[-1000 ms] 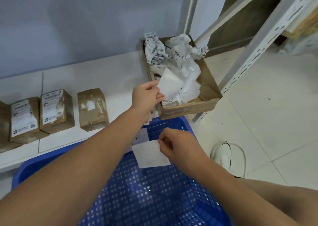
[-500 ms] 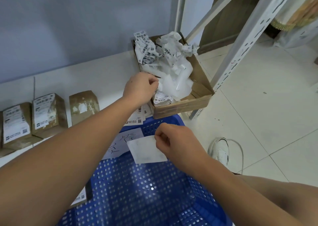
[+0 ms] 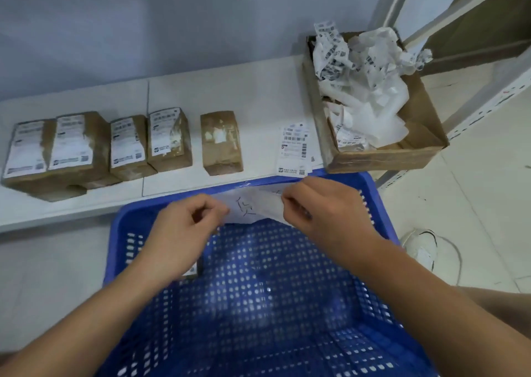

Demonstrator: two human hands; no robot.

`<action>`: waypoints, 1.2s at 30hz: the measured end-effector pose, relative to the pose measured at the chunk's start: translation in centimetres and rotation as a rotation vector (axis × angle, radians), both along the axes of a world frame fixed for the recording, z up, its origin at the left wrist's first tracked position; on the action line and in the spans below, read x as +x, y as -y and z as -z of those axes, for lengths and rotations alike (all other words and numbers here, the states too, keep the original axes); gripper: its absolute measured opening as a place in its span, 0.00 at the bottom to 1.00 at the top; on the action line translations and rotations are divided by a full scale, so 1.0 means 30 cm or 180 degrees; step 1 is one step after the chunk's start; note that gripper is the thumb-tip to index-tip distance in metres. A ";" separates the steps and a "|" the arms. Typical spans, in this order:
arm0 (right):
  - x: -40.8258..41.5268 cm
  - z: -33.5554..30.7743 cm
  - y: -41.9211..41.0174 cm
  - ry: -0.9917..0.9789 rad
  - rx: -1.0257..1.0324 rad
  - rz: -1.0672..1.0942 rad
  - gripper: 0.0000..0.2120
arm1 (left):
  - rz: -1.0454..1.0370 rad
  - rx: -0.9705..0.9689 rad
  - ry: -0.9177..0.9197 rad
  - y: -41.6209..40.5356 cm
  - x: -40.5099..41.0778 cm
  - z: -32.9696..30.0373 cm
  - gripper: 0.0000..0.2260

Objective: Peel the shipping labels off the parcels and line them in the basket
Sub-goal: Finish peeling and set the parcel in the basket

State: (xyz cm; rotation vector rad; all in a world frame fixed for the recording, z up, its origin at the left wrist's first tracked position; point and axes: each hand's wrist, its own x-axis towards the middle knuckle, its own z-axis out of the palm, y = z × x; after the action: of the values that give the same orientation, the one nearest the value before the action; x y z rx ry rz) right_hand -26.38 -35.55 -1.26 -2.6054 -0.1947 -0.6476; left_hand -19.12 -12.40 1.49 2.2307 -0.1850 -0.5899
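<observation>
A blue perforated basket [image 3: 258,305] fills the lower middle of the view. Over its far rim both hands hold a white label sheet [image 3: 253,207] with black marks on it. My left hand [image 3: 186,233] pinches the sheet's left edge and my right hand [image 3: 324,207] pinches its right edge. Several brown parcels stand in a row on the white shelf [image 3: 230,95]; the left ones [image 3: 74,144] carry white shipping labels, while the rightmost parcel [image 3: 221,142] shows only label scraps. A loose printed label [image 3: 294,152] lies flat on the shelf just beyond the basket.
A cardboard box [image 3: 416,147] full of crumpled backing paper and torn labels [image 3: 359,83] sits at the shelf's right end. A white metal rack post [image 3: 488,101] rises to the right. A white shoe [image 3: 421,247] rests on the tiled floor beside the basket.
My left hand dropped a white sheet in the cardboard box and came back to the basket, where it now pinches the sheet with my right hand. The view shifted left, showing more parcels.
</observation>
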 end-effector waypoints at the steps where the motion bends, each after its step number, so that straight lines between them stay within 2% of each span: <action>1: 0.004 0.008 -0.026 0.0081 -0.0130 -0.0109 0.10 | -0.0084 -0.0105 -0.0172 -0.025 -0.024 0.015 0.10; 6: -0.008 0.049 -0.128 0.0149 -0.0496 -0.0730 0.11 | -0.0369 -0.0518 -0.0620 -0.054 -0.080 0.075 0.10; 10: -0.011 0.083 -0.154 0.0100 -0.0598 -0.0920 0.09 | -0.0534 -0.0714 -0.1046 -0.015 -0.057 0.097 0.13; 12: -0.007 0.093 -0.158 0.0098 -0.0636 -0.0956 0.09 | -0.0645 -0.0879 -0.1192 0.009 -0.042 0.098 0.11; 17: 0.002 0.112 -0.165 -0.0020 -0.0651 -0.1008 0.09 | -0.0882 -0.0916 -0.1127 0.030 -0.031 0.119 0.03; 22: 0.000 0.118 -0.186 -0.0207 -0.0658 -0.1054 0.09 | -0.0997 -0.1070 -0.1186 0.034 -0.031 0.128 0.02; 27: 0.008 0.112 -0.165 -0.0460 -0.0405 -0.1110 0.11 | -0.0983 -0.1190 -0.1011 0.039 -0.036 0.125 0.02; 29: 0.009 0.104 -0.150 -0.0678 0.0064 -0.0874 0.14 | -0.1022 -0.1319 -0.0996 0.037 -0.024 0.117 0.03; 33: 0.039 0.075 -0.118 -0.1264 0.1879 0.0312 0.09 | -0.1060 -0.1499 -0.0969 0.035 -0.003 0.100 0.03; 36: 0.068 0.064 -0.092 -0.1903 0.2988 0.0493 0.16 | -0.1049 -0.1537 -0.0906 0.034 0.001 0.100 0.04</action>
State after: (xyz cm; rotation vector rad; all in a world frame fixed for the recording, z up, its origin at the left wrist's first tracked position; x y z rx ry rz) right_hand -24.35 -32.78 -3.18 -1.7788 0.4088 0.0491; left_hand -19.07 -13.40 -1.50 1.6441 0.1697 -0.5984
